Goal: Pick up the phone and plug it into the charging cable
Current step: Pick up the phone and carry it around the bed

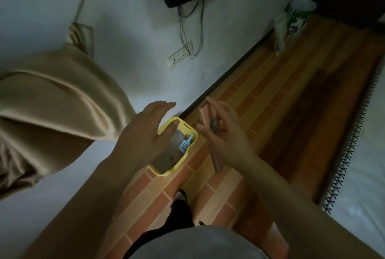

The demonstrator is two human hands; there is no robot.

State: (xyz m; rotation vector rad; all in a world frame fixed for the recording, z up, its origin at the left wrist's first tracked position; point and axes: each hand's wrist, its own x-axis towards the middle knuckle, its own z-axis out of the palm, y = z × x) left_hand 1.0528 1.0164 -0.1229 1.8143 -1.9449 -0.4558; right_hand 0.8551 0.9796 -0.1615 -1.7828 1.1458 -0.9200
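Pinching the phone (205,133) edge-on, the right hand (225,135) grips its slim sides midair; it looks rigid, slick, light, so side-holding suits. The left hand (143,131) hovers spread, empty, above a yellow litter tray (183,122).

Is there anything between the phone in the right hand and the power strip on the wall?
Nothing visible blocks it. The right hand holds the phone edge-on above the tiled floor, and open air lies between it and the power strip. The left hand hovers beside, over the yellow tray. No charging cable end is identifiable.
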